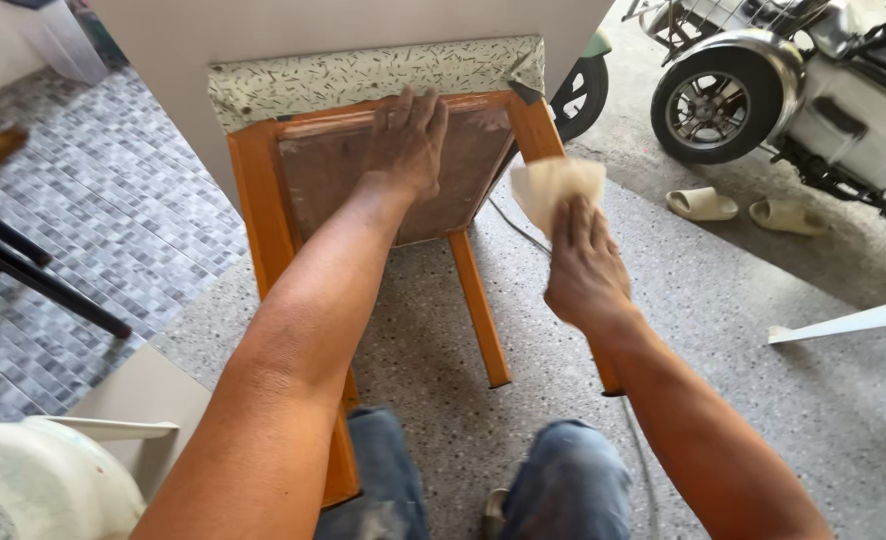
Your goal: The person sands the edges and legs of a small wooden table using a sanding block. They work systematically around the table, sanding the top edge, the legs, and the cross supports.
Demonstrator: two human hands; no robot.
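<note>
The stiff, light-looking wooden stool lies steadied under the flat, spread left hand, best gripped by its legs, while the right hand presses limp, soft sandpaper with fingers together

There is one view only, from a camera on the person's head. It looks steeply down and forward, close above both hands, taking in the forearms, the knees beneath them and the floor stretching beyond the hands.

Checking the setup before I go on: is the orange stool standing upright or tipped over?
Tipped over: the orange stool lies with its seat underside facing the camera and legs pointing toward the person; the left hand rests flat on the underside.
</note>
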